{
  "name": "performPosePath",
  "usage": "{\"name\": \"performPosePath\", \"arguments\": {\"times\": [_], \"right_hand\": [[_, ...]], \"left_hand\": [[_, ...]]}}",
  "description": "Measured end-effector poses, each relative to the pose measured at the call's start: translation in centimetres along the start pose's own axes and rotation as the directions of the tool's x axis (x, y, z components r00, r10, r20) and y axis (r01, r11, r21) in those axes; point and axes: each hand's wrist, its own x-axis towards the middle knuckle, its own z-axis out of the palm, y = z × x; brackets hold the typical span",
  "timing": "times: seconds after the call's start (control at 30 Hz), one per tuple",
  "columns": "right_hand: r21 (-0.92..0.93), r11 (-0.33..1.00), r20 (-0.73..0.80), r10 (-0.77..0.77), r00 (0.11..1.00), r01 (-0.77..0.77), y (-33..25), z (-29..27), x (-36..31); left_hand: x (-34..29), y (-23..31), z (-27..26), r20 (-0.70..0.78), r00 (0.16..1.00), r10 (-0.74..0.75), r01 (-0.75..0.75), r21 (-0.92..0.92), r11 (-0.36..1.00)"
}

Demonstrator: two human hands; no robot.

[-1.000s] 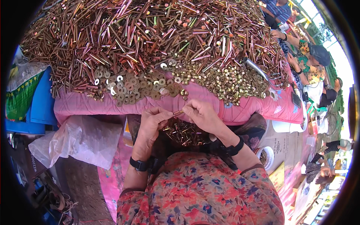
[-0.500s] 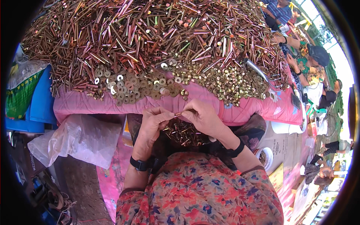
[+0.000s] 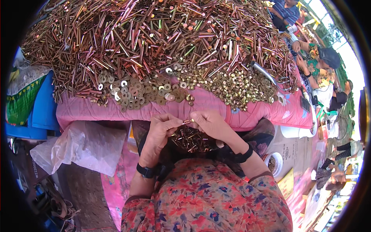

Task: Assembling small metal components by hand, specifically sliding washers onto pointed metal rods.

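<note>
A slim copper-coloured metal tube (image 3: 187,121) is pinched between the thumb and fingers of my left hand (image 3: 159,130). At its right end sits a small gold-coloured nut (image 3: 192,120), against which the closed fingertips of my right hand (image 3: 211,123) press. Both hands meet just in front of the pink quilted cover (image 3: 205,96), above my lap. Beneath them, partly hidden by the hands, lies a heap of similar metal pieces (image 3: 189,141) between my knees.
A big pile of copper-coloured tubes (image 3: 154,38) covers the table. Flat washers (image 3: 135,92) and small brass-coloured nuts (image 3: 232,87) lie along its near edge. A curved metal tool (image 3: 264,73) rests at right. A plastic bag (image 3: 83,147) hangs left; other people (image 3: 322,63) sit at right.
My right fingers have shifted slightly and drawn together at the tube's right end, where the gold-coloured nut now shows. My left hand still holds the tube.
</note>
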Motion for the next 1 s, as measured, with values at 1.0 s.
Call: {"name": "performPosePath", "arguments": {"times": [1.0], "right_hand": [[-0.602, 0.796, -0.332, -0.327, 0.885, 0.068, 7.9, 0.1, 6.4]], "left_hand": [[17.7, 4.5, 2.9, 0.268, 0.718, 0.643, -0.062, 0.944, -0.324]]}}
